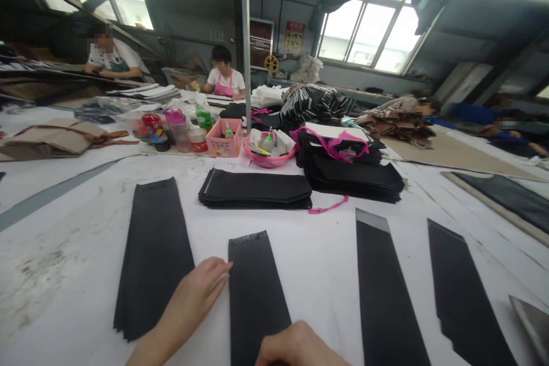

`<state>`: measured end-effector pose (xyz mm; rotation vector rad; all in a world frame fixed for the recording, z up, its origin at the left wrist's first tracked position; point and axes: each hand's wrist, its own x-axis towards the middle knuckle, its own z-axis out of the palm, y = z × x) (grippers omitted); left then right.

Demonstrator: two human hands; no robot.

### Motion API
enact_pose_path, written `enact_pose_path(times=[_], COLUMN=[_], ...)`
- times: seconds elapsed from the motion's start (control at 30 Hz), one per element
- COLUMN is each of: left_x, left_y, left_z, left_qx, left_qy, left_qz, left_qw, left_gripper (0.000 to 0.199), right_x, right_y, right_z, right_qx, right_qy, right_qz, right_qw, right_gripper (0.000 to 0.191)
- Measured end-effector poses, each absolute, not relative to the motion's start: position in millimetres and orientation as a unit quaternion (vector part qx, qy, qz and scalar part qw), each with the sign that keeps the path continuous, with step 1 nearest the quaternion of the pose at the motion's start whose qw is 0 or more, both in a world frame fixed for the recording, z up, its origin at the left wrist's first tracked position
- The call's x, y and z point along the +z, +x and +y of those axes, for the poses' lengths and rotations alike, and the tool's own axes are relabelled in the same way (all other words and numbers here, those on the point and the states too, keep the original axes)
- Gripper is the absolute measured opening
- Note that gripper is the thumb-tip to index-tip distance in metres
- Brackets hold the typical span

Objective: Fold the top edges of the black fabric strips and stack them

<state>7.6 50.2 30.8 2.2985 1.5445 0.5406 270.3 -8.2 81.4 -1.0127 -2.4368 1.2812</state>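
A black fabric strip (253, 286) lies in front of me, its top end shiny. At its left edge is my left hand (206, 283), fingers pressed together near the strip's upper part; whether they pinch the edge is unclear. Low in the picture my right hand (295, 346) is over the strip's lower part, its fingers curled and mostly hidden by the frame's edge. Left of my left hand lies a stack of black strips (156, 251). On the right are a black strip with a grey top end (381, 291) and more black strips (463, 286).
Beyond lie a flat black stack (257, 189), a bigger black pile (355, 174) with pink ties, a pink basket (268, 157) with bottles, a pink box (224, 138) and a red can (155, 130). A metal pole (246, 40) rises behind. People sit at the far tables.
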Motion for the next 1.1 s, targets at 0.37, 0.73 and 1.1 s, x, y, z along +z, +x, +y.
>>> enact_pose_path(times=[0.37, 0.73, 1.1], left_x=[-24.9, -49.9, -46.9], left_y=[25.2, 20.7, 24.8], left_z=[26.6, 22.8, 16.9], left_qx=[0.267, 0.269, 0.266], left_qy=[0.851, 0.891, 0.872], left_qz=[0.452, 0.366, 0.407], left_qw=[0.026, -0.011, 0.061], left_gripper=[0.035, 0.055, 0.055], right_x=[42.5, 33.1, 50.4], right_y=[252.3, 280.1, 360.5], right_z=[16.2, -21.6, -75.9], right_qx=[0.235, 0.225, 0.161], right_qy=[-0.477, -0.507, -0.623], right_qz=[-0.828, -0.802, -0.724], right_qw=[0.177, 0.223, 0.25], right_gripper=[0.02, 0.023, 0.032])
